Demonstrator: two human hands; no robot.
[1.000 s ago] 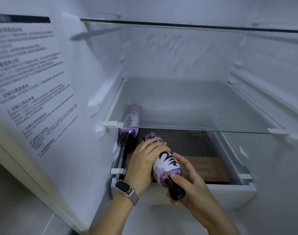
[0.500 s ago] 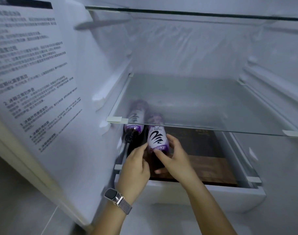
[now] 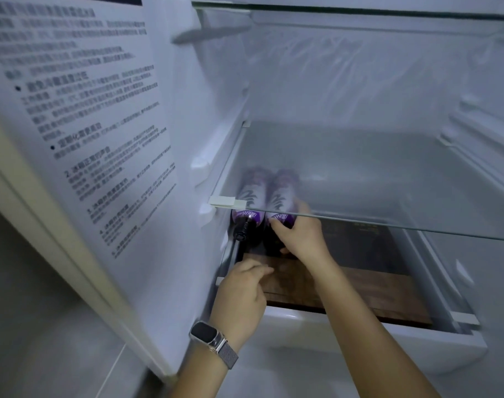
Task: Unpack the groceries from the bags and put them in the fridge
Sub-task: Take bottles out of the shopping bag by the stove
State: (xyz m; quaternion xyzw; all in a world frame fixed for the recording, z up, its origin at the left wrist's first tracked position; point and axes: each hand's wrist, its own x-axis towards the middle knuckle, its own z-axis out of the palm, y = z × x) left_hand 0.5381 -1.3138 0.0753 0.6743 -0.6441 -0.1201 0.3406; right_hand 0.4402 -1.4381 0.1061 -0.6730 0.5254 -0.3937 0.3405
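Two purple-labelled bottles lie side by side in the fridge's lower compartment, left of centre in the frame, under the glass shelf (image 3: 388,222), caps pointing outward. The right hand (image 3: 301,237) has its fingers curled round the neck end of the right bottle (image 3: 282,202), clamped on it. The left bottle (image 3: 249,216) lies touching it, against the fridge's left wall. Lower down, the left hand (image 3: 242,297), with a watch (image 3: 207,336) at the wrist, hangs with loosely curled fingers holding nothing, over the brown board (image 3: 345,294) on the compartment floor. A printed sheet (image 3: 81,116) fills the upper left.
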